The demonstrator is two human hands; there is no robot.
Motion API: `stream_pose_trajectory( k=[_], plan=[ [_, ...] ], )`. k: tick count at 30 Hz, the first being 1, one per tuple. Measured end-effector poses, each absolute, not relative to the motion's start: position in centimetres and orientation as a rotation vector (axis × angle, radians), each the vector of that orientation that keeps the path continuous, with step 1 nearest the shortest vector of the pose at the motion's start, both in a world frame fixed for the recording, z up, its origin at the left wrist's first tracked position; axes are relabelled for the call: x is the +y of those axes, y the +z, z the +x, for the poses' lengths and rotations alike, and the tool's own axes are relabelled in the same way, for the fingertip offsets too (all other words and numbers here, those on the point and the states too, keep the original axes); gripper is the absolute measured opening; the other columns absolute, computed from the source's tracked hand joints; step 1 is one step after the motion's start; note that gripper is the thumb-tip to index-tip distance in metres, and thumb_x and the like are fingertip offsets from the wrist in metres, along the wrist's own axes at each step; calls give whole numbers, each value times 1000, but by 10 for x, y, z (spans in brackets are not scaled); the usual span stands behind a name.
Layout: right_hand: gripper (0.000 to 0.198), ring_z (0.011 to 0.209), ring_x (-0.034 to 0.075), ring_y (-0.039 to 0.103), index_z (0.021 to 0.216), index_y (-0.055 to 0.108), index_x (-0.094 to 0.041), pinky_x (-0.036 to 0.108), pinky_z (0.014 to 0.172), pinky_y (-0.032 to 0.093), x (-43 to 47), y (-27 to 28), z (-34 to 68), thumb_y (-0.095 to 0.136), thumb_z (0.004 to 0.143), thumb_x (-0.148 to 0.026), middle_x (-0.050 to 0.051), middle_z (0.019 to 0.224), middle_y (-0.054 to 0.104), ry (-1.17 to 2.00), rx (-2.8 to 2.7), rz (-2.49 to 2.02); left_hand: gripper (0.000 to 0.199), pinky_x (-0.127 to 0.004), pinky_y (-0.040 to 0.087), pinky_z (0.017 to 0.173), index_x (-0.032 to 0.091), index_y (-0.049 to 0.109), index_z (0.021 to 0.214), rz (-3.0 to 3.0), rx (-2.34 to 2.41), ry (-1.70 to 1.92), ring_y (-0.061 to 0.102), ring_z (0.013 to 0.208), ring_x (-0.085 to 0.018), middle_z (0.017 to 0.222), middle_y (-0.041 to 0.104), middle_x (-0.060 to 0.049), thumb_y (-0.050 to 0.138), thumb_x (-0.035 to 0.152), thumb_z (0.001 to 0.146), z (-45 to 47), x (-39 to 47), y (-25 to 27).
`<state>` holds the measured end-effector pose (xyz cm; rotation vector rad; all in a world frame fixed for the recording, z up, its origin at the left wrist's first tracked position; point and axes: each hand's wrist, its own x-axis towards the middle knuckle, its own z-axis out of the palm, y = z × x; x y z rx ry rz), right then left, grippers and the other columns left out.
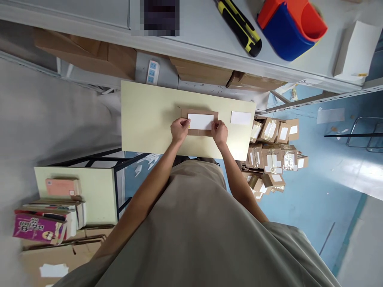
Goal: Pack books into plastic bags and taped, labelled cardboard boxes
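White label [201,122] over cardboard [200,132] I hold remotely, pinched by left hand [179,130] and right hand [220,132], a lettered purple book [38,228] well left of them.

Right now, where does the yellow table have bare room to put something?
Bare: the table, between its left edge and the left hand; also between the white slip, the right hand and the near edge. Crowded: the middle, where both hands touch white paper on brown cardboard.
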<state>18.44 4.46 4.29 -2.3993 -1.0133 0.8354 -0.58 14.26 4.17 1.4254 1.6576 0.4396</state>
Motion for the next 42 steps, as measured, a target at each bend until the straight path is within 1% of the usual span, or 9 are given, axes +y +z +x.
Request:
stream_pose_trajectory(
  k=[7, 13, 17, 20, 23, 28, 34, 37, 42],
  plan=[
    [17, 102, 30, 77, 99, 63, -24, 41, 96, 60, 53, 51, 181, 57, 113, -32, 16, 114, 83, 849, -960, -2474, 20, -33, 55, 88, 23, 79, 87, 1429, 1676, 391, 76, 91, -24, 89, 83, -5, 73, 37, 98, -3, 144, 42],
    [19, 108, 31, 79, 102, 66, -25, 42, 97, 59, 56, 70, 192, 66, 112, -40, 14, 113, 84, 989, -926, -2549, 18, -36, 55, 89, 24, 77, 83, 1429, 1674, 425, 75, 89, -25, 88, 82, -6, 76, 37, 95, -3, 144, 39],
    [11, 109, 33, 79, 98, 70, -25, 44, 97, 60, 57, 82, 188, 71, 108, -30, 14, 114, 84, 1046, -1066, -2570, 16, -36, 55, 89, 24, 76, 85, 1435, 1674, 417, 75, 91, -25, 89, 82, -6, 75, 37, 96, -4, 144, 37],
    [13, 106, 33, 80, 93, 73, -25, 45, 96, 62, 68, 84, 180, 75, 105, -27, 13, 110, 85, 1130, -1167, -2540, 17, -36, 55, 90, 24, 75, 85, 1446, 1675, 409, 75, 91, -25, 90, 83, -6, 74, 36, 97, -3, 144, 36],
    [13, 106, 32, 79, 96, 74, -25, 45, 98, 62, 90, 80, 173, 73, 108, -29, 12, 110, 85, 1122, -1187, -2527, 17, -36, 55, 90, 24, 74, 85, 1449, 1677, 398, 75, 92, -25, 92, 83, -6, 74, 36, 98, -2, 143, 37],
    [18, 110, 31, 78, 114, 76, -25, 48, 103, 63, 112, 72, 162, 60, 115, -32, 11, 120, 84, 963, -1177, -2533, 17, -37, 55, 94, 25, 74, 86, 1459, 1666, 378, 75, 94, -26, 94, 83, -7, 73, 36, 100, -3, 144, 39],
    [13, 115, 34, 80, 105, 79, -26, 46, 102, 64, 95, 73, 142, 73, 107, -38, 12, 117, 86, 1167, -1425, -2473, 16, -39, 55, 96, 25, 73, 85, 1477, 1651, 357, 77, 100, -28, 102, 85, -9, 74, 34, 99, -4, 145, 38],
    [19, 115, 36, 81, 105, 80, -24, 46, 100, 64, 99, 75, 139, 74, 108, -42, 16, 118, 86, 1196, -1472, -2487, 16, -39, 55, 97, 25, 72, 85, 1499, 1628, 367, 77, 101, -28, 102, 85, -9, 74, 34, 99, -5, 145, 36],
    [41, 111, 37, 81, 102, 80, -20, 46, 98, 63, 119, 76, 140, 56, 118, -49, 21, 112, 86, 1053, -1438, -2536, 13, -41, 56, 99, 26, 73, 88, 1565, 1582, 343, 76, 97, -29, 97, 83, -9, 71, 32, 99, -7, 146, 37]
  ],
)
